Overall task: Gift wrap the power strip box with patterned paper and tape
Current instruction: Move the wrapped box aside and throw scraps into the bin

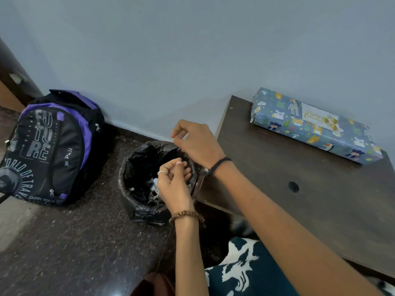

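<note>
A: What is the grip of each hand doing at this moment?

B: The left hand (174,184) is in the lower centre of the frame, over the open mouth of the trash bin (136,208). Its fingers are curled and the thumb meets the fingertips, maybe pinching a small scrap, but the thing is too small to see, so I cannot tell if it holds something. The right hand (197,142) is a little higher, above the far rim of the bin. Its thumb and forefinger are also brought together as if on a thin bit of tape, and again I cannot tell.

A: And where is the box?

B: The wrapped box (314,127) lies flat on the dark wooden counter (299,167) in the upper right of the frame, close to the wall and well apart from both hands. The patterned paper covers it fully, and a small greeting label sits on its top face.

A: So which step is this?

B: I judge the wrapping itself is done, and this is the cleaning step, dropping leftovers in the bin. The next move only needs the fingers to part over the bin so that any sticky piece falls inside. A backpack (51,146) stands on the floor at the left.
</note>
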`<state>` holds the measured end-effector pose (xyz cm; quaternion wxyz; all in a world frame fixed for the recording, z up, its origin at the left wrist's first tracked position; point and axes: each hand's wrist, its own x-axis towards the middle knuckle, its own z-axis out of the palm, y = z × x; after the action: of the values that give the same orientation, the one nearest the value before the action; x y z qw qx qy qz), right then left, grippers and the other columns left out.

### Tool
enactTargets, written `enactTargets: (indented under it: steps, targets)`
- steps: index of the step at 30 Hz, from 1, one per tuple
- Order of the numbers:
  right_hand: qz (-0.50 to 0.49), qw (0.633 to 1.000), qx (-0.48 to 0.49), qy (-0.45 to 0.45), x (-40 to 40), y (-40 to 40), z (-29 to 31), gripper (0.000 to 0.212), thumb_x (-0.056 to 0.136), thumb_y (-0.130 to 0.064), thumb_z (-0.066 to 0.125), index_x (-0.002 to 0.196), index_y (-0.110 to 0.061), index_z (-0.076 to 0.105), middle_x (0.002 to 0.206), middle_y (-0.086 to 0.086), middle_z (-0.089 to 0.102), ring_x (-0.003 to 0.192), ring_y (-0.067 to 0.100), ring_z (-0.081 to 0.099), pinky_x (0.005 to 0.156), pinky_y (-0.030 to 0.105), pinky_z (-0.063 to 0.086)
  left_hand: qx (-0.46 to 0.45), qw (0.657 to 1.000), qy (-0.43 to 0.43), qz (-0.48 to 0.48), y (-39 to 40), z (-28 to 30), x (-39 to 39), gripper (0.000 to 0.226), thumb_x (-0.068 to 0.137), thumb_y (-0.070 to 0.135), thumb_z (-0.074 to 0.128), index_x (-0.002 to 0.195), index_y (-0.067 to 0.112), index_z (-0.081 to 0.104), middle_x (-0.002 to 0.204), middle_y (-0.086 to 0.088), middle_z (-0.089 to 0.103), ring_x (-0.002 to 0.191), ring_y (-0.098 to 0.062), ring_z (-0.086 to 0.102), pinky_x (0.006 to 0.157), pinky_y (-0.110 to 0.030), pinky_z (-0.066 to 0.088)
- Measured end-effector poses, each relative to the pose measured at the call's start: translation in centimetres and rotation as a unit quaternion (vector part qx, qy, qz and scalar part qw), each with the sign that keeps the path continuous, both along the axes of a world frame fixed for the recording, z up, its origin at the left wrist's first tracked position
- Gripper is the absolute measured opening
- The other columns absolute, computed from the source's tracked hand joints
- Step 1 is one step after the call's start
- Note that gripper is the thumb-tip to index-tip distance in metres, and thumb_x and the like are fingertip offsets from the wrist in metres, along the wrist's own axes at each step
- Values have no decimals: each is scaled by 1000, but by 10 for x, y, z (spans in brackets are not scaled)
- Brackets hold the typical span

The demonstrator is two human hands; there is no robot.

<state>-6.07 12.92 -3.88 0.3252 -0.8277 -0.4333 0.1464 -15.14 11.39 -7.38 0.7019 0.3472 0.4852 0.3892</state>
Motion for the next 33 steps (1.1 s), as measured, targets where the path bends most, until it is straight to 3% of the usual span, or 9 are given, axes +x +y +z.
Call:
enactTargets:
  steps: [6,10,12,16,20,23,25,28,33]
  targets:
    - [-132,977,135,99,-5,-96,33,9,82,-8,62,81,-16,64,69,-7,64,64,9,62,65,29,55,138,984,31,-108,-47,36,20,12,90,7,55,83,15,61,73,5,63,70,-5,62,70,-21,53]
    - [-218,940,212,154,7,-153,51,12,83,-1,61,82,-12,64,72,0,67,63,5,63,61,22,56,274,933,85,-215,-83,56,33,5,86,12,60,86,14,64,70,16,60,62,16,55,60,-1,41]
    - [-252,920,238,183,14,-180,54,13,85,0,59,83,-13,63,78,6,69,63,5,64,60,20,55,297,919,77,-249,-100,69,42,5,85,14,63,81,14,65,67,15,60,62,13,56,58,2,37]
    - [-356,878,258,188,33,-230,42,18,87,-4,56,96,-19,61,99,3,69,84,9,64,74,25,56,315,887,100,-321,-127,74,64,35,91,30,55,59,17,58,64,6,62,65,-8,59,65,-8,43]
    - [-480,799,290,218,63,-274,16,36,86,-7,60,120,-14,53,120,4,58,109,14,55,100,39,44,269,897,102,-336,-131,55,92,13,93,14,51,99,11,62,96,-2,61,102,-22,60,89,-32,49]
    - [-528,742,336,241,90,-292,3,54,85,-12,64,134,-12,41,138,8,45,122,18,48,105,33,39,248,908,136,-309,-116,40,123,43,90,17,58,130,8,43,130,-9,51,121,-22,47,97,-25,35]
    - [-536,735,347,230,113,-295,-2,67,85,-20,67,141,-13,31,146,5,35,131,17,39,102,25,34,270,914,125,-274,-103,36,145,60,87,19,62,138,6,33,140,-11,41,129,-23,40,108,-31,32]
    - [-539,736,348,215,149,-289,-2,80,84,-30,67,147,-15,19,153,5,24,138,18,27,109,32,28,279,929,93,-226,-85,29,176,63,86,19,63,139,5,30,138,-13,41,128,-24,41,109,-37,33]
    - [-533,757,322,196,176,-278,0,67,87,-37,61,142,-13,31,142,7,40,133,23,32,104,33,31,219,954,103,-177,-73,27,203,77,88,30,61,147,9,17,148,-10,30,133,-23,35,106,-30,31]
